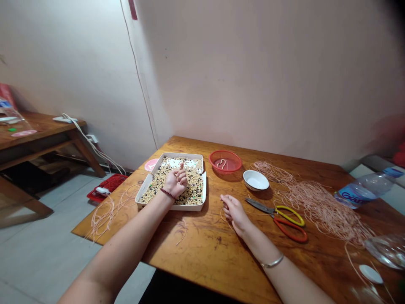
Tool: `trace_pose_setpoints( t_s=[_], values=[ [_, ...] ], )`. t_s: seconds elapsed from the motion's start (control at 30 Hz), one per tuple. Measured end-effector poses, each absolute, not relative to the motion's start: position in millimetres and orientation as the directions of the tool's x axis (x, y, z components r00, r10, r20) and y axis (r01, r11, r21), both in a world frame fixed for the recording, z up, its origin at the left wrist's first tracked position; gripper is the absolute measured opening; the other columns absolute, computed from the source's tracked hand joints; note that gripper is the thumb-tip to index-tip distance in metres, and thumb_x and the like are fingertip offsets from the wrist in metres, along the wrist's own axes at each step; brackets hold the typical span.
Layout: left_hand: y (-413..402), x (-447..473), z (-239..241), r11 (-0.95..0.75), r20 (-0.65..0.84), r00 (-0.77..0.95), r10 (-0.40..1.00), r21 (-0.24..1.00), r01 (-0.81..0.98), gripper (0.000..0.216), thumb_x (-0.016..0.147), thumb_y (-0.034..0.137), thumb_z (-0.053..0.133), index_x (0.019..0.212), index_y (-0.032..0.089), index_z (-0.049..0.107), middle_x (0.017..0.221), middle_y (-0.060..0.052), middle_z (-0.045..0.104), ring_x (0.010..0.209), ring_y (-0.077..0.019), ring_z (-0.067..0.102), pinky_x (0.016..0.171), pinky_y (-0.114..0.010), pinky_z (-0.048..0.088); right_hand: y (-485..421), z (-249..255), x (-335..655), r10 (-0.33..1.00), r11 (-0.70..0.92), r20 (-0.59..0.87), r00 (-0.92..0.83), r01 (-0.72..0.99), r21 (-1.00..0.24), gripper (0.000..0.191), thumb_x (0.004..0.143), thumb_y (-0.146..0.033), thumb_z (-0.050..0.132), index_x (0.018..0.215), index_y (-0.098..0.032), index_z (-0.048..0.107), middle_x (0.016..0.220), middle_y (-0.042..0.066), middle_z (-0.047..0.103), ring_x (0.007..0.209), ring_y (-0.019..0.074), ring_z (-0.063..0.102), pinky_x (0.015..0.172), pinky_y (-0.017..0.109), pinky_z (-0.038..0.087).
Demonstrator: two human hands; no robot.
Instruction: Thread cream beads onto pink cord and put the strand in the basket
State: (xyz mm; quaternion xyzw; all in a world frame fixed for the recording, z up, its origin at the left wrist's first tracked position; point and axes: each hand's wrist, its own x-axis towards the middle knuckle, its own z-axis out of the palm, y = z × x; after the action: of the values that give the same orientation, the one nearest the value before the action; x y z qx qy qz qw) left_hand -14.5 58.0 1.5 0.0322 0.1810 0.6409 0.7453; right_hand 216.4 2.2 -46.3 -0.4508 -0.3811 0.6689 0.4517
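My left hand (177, 181) is over a white box lid (204, 192) filled with small tan, black and green beads (155, 185). Its palm is turned partly up, most fingers are curled in and one points away. Whatever it may hold is too small to make out. Lower on the table, my right hand (234, 213) is closed in a pinch, and a thin pinkish cord (222, 217) loops out beneath the fingers. Just right of that hand lie scissors (274, 213) with one yellow and one orange handle, blades slightly parted.
Behind stand a red mesh basket (225, 171) with a short piece in it and a white bowl (256, 180). A heap of pinkish cord (322, 207) spreads rightward, by a water bottle (367, 185). Loose cord (103, 217) hangs at the table's left edge.
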Motion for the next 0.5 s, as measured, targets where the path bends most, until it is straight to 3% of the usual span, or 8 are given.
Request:
trace_pose_setpoints(
  t_s=[0.13,0.23,0.37,0.5],
  values=[
    [57.2,-14.4,0.4,0.169,-0.253,0.098,0.962,0.273,-0.947,0.034,0.081,0.001,0.036,0.1,0.012,0.061,0.047,0.007,0.033,0.03,-0.0058,0.028,0.027,-0.016,0.02,1.7,-45.5,216.5,0.946,-0.307,-0.264,-0.188,-0.263,-0.915,0.044,0.062,-0.053,0.071,0.072,-0.017,0.048,0.051,-0.012,0.031,0.037,0.0001,0.018,0.037,0.017,0.007],
    [57.7,-15.3,0.6,0.139,-0.291,0.055,0.955,0.276,-0.951,0.032,0.081,0.004,0.039,0.103,0.013,0.061,0.052,0.004,0.046,0.036,-0.0055,0.041,0.03,-0.014,0.031,1.9,-46.0,216.8,0.947,-0.306,-0.264,-0.184,-0.261,-0.915,0.044,0.062,-0.053,0.071,0.073,-0.017,0.048,0.051,-0.012,0.031,0.037,0.0003,0.018,0.037,0.017,0.007],
    [59.8,-14.2,1.4,0.069,-0.344,-0.042,0.938,0.304,-0.95,0.032,0.082,0.005,0.042,0.105,0.014,0.061,0.07,-0.003,0.064,0.06,-0.0086,0.065,0.05,-0.013,0.052,2.6,-47.0,216.9,0.947,-0.306,-0.262,-0.188,-0.261,-0.916,0.044,0.062,-0.053,0.07,0.073,-0.018,0.047,0.05,-0.012,0.031,0.036,0.0005,0.018,0.037,0.018,0.006],
    [61.5,-11.8,1.0,0.033,-0.355,-0.096,0.93,0.34,-0.94,0.033,0.082,0.004,0.044,0.108,0.013,0.061,0.081,-0.006,0.07,0.086,-0.0154,0.07,0.068,-0.02,0.059,2.9,-47.1,216.3,0.945,-0.308,-0.263,-0.193,-0.262,-0.915,0.043,0.063,-0.053,0.07,0.072,-0.018,0.047,0.049,-0.012,0.03,0.035,0.0003,0.016,0.037,0.018,0.006]
  ],
)
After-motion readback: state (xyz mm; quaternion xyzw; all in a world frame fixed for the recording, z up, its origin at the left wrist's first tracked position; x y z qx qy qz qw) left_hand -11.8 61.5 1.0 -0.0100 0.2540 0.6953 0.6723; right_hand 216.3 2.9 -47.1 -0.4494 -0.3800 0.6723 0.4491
